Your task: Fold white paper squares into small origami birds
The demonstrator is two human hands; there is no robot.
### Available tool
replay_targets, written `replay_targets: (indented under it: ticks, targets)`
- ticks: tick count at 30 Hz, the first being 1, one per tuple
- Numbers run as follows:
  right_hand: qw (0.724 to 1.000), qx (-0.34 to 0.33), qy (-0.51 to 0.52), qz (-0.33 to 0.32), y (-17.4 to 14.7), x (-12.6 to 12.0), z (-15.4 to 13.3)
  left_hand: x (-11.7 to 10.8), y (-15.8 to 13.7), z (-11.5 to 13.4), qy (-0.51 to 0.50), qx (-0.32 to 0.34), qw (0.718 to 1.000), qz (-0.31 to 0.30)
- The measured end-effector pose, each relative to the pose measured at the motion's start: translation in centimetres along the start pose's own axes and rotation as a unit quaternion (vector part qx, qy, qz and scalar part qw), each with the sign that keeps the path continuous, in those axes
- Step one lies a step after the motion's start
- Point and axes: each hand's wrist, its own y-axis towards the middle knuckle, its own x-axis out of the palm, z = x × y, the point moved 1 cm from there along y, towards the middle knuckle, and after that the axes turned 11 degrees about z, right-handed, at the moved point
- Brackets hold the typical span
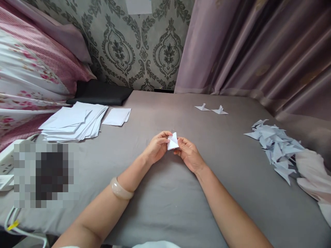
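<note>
A small folded piece of white paper (172,142) is held between both hands above the grey cloth. My left hand (158,146) pinches its left side with thumb and fingers. On the other side, my right hand (189,153) grips the right edge, its thumb on top and fingers partly behind. One corner of the paper points up. Beyond the hands, two folded paper cranes (220,110) stand side by side on the cloth. To the right lies a heap of folded paper cranes (275,141).
Stacked white sheets (74,124) lie at the left, beside a few smaller paper squares (117,116). Behind them is a black flat item (103,93). A white power strip (10,156) and cables sit at the left edge. Crumpled pale fabric (311,172) lies at right; curtains (245,44) hang behind.
</note>
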Motion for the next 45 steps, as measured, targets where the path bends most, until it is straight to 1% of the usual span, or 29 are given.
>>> replay_targets:
  ticks: [3, 9, 20, 24, 26, 28, 30, 32, 34, 36, 38, 41, 43, 45]
  targets:
    - [0.999, 0.037, 0.033, -0.007, -0.1, -0.1, -0.3, -0.1, 0.1, 0.0, -0.006, 0.005, 1.0, -0.009]
    - [0.994, 0.079, 0.075, -0.021, 0.1, -0.6, -0.4, -0.5, 0.4, -0.3, -0.017, 0.007, 0.999, -0.03]
    - [0.989, 0.104, 0.096, -0.033, 0.1, -0.9, -0.3, -0.6, 0.4, -0.3, 0.002, 0.009, 0.999, -0.036]
    - [0.991, 0.097, 0.09, -0.015, 0.2, -0.9, -0.5, -0.6, 0.4, -0.3, 0.013, 0.008, 1.0, -0.027]
    - [0.995, 0.079, 0.059, 0.013, 0.3, -0.9, -0.4, -0.7, 0.4, -0.2, 0.026, 0.022, 0.999, -0.018]
    - [0.998, 0.051, 0.007, 0.047, 0.5, -1.0, -0.2, -0.8, 0.4, -0.2, 0.06, 0.056, 0.997, -0.006]
    - [0.996, 0.023, -0.036, 0.078, 0.6, -1.1, 0.0, -1.0, 0.4, -0.2, 0.119, 0.1, 0.988, 0.004]
    - [0.995, 0.009, -0.053, 0.086, 0.6, -1.2, 0.1, -1.2, 0.4, -0.2, 0.184, 0.131, 0.974, 0.014]
    - [0.996, 0.023, -0.05, 0.073, 0.5, -1.3, -0.1, -1.2, 0.4, -0.1, 0.231, 0.151, 0.961, 0.026]
    - [0.996, 0.061, -0.036, 0.056, 0.5, -1.4, -0.4, -1.1, 0.2, 0.2, 0.249, 0.171, 0.953, 0.035]
    - [0.993, 0.109, -0.007, 0.045, 0.5, -1.7, -0.6, -0.9, 0.0, 0.5, 0.233, 0.186, 0.954, 0.027]
    - [0.984, 0.171, 0.036, 0.024, 0.6, -2.1, -0.7, -0.5, -0.2, 0.8, 0.15, 0.175, 0.973, 0.002]
    - [0.98, 0.195, 0.031, 0.003, 0.5, -2.1, -0.5, -0.4, -0.2, 0.8, 0.088, 0.163, 0.983, 0.006]
    - [0.981, 0.193, -0.005, -0.027, 0.2, -1.7, -0.2, -0.4, 0.0, 0.5, 0.051, 0.159, 0.986, 0.026]
